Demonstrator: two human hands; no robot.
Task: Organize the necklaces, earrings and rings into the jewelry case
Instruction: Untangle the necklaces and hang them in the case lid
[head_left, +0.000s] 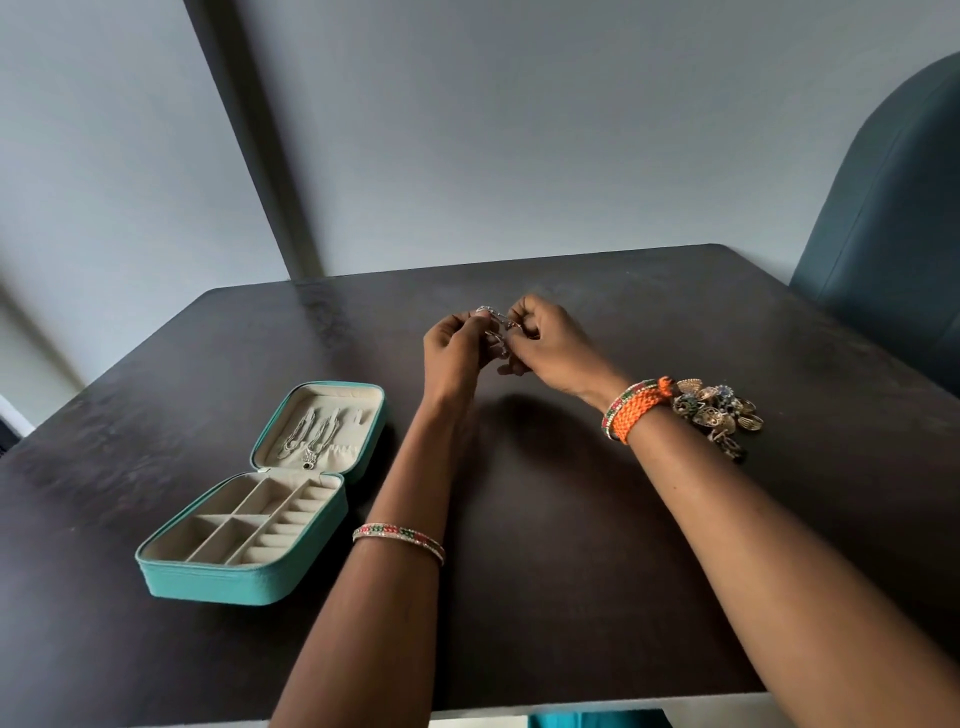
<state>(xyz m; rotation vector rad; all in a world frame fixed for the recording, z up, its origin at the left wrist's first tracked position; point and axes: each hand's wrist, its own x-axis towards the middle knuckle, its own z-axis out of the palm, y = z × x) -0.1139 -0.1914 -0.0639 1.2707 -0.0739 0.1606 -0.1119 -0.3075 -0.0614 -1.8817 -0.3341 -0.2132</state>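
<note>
A teal jewelry case (208, 582) lies open on the table's left side, with cream compartments and ring rolls in its base. Two silver necklaces (306, 434) hang inside its lid. Over the middle of the table my left hand (452, 353) and my right hand (550, 345) are raised together, both pinching a small silver chain piece (496, 325) between their fingertips. A heap of gold-coloured earrings and rings (719, 413) lies on the table just right of my right wrist.
The dark table (571, 545) ends at a near edge at the bottom of the view. A teal chair (893, 249) stands at the far right corner. Grey walls rise behind the table.
</note>
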